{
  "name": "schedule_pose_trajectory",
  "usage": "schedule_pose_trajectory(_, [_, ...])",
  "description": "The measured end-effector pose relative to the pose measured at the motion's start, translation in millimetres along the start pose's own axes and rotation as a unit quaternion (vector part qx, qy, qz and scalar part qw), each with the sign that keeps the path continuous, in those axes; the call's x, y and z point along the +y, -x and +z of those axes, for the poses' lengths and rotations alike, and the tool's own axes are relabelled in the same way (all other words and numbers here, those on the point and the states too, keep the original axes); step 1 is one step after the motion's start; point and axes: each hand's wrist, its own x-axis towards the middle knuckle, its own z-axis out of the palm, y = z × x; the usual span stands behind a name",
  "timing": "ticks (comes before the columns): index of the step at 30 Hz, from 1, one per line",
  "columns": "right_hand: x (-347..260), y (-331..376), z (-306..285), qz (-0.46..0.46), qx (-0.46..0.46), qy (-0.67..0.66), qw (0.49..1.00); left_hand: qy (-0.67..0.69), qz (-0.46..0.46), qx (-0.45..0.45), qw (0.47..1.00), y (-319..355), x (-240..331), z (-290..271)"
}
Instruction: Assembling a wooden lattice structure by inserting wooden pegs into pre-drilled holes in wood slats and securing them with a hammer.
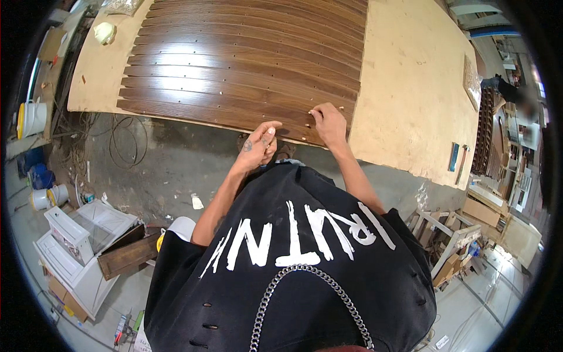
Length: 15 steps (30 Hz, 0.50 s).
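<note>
Long dark brown wood-grain slats [246,82] lie side by side on a pale sheet-topped table [410,88], with rows of small holes along them. Over the near slats, my right hand [330,124] is bent down with thumb and forefinger pinched together at the surface; whatever is between the tips is too small to name. A few tiny pale pieces, one a small light bit [342,107], are scattered around that hand. My left hand [258,148] hovers at the table's near edge, its lower fingers curled into the palm and its forefinger pointing right. The palm's contents are hidden.
A clear plastic bag [471,83] and two slim tools, one a blue strip [454,157], lie on the table's right side. A pale yellowish lump [104,33] sits far left. White panels [76,246] and a wooden frame [448,243] stand behind me. Another person [509,91] is at far right.
</note>
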Motion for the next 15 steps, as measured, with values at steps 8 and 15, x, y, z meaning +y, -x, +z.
schedule_pose_trajectory(8, [-1, 1, 16, -0.074, 0.045, 0.057, 0.995, 0.011, 0.029, 0.011, 0.999, 6, -3, -7])
schedule_pose_trajectory(15, [6, 0, 17, -0.122, 0.029, 0.114, 0.985, 0.01, 0.031, 0.015, 0.999, 9, -1, -7])
